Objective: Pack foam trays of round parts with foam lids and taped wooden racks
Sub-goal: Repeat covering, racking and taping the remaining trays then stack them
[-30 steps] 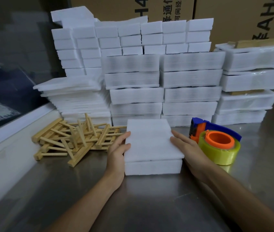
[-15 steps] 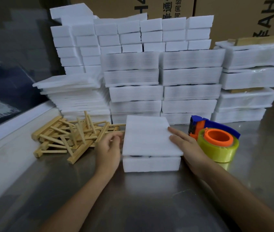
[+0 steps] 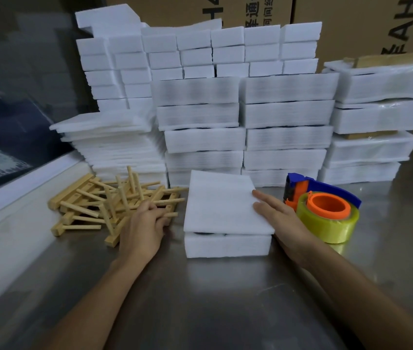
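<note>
A white foam tray (image 3: 227,245) sits on the steel table in front of me, and a foam lid (image 3: 222,203) lies on top of it, slightly askew, with dark parts showing in the gap. My right hand (image 3: 280,218) rests flat on the lid's right edge with straight fingers. To the left lies a heap of wooden racks (image 3: 99,200). My left hand (image 3: 144,223) is on the right end of that heap, fingers curled round a wooden rack's pegs.
A tape dispenser (image 3: 324,210) with a yellow roll, orange core and blue handle stands right of the tray. Stacks of foam trays (image 3: 286,114), small foam blocks (image 3: 200,46) and thin foam lids (image 3: 109,145) fill the back. Cardboard boxes (image 3: 352,24) stand behind. A raised ledge (image 3: 11,198) runs along the left.
My left hand left the lid's left edge and moved left onto the wooden racks, closing on one. My right hand stayed on the lid.
</note>
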Motion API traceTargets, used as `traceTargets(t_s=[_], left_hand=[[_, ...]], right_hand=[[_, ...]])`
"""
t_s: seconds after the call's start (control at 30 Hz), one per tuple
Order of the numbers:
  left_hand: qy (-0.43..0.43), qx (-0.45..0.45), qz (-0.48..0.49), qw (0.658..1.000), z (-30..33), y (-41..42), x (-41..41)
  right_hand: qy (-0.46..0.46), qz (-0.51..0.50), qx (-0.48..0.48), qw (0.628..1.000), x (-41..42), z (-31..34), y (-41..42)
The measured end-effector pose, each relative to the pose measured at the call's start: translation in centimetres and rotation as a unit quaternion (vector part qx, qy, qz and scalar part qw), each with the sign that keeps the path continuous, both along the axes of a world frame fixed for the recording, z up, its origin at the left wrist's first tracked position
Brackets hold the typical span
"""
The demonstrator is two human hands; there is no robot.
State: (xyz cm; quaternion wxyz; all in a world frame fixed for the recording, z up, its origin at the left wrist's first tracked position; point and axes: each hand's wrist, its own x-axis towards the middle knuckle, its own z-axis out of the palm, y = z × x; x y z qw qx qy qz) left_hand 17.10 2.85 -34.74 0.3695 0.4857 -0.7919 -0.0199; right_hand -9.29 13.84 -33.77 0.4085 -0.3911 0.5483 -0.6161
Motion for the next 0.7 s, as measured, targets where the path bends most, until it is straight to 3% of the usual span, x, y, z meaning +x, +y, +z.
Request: traceTargets(t_s=[0.17, 0.27, 0.4, 0.53, 0.7], left_hand=[[0.080, -0.160, -0.004, 0.984, 1.7, 0.8, -0.2], [0.107, -0.210, -0.034, 0.971, 3.6, 1.9, -1.2], [0.050, -0.262, -0.069, 0.961, 6.0, 4.1, -3.7], [-0.079, -0.235, -0.105, 0.963, 7.5, 5.5, -7.0], [-0.219, -0.087, -0.144, 0.961, 7.2, 5.2, -10.4]], right_hand=[[0.000, 0.008, 0.000, 1.000, 0.1, 0.1, 0.1], [-0.001, 0.012, -0.002, 1.000, 0.2, 0.2, 0.1], [-0.005, 0.015, -0.004, 1.000, 0.3, 0.4, 0.3], [-0.001, 0.010, 0.001, 1.000, 0.4, 0.6, 0.3], [0.005, 0.000, -0.004, 1.000, 0.4, 0.6, 0.2]])
